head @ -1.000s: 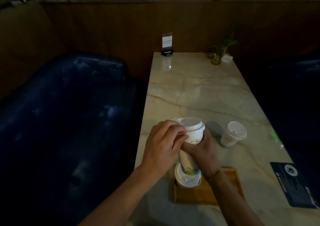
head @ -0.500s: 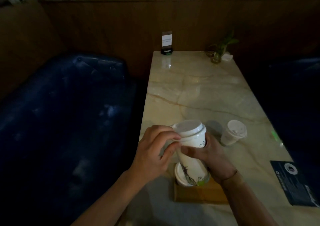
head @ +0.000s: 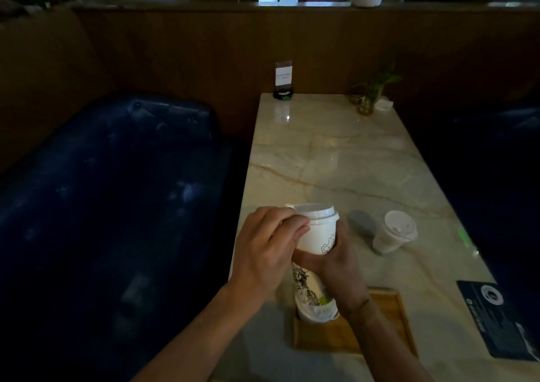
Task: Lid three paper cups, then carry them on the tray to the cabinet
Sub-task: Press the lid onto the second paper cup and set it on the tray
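My right hand (head: 340,267) grips a tall white paper cup (head: 317,237) with a line drawing, held above the wooden tray (head: 385,323). A white lid (head: 317,211) sits on the cup's top. My left hand (head: 267,253) has its fingers curled at the lid's left rim, pinching it. Under the held cup, a second lidded cup (head: 317,313) stands on the tray's left end, mostly hidden. A third lidded cup (head: 393,232) stands on the marble table (head: 336,159) to the right of my hands.
A dark card (head: 502,317) lies at the table's right front edge. At the far end stand a small sign holder (head: 283,82) and a plant in a glass (head: 368,101). A blue sofa (head: 111,194) runs along the table's left side.
The held cup has tipped back towards upright and shifted slightly. My left fingers have stayed working at the lid's rim while my right hand keeps its grip on the cup's body.
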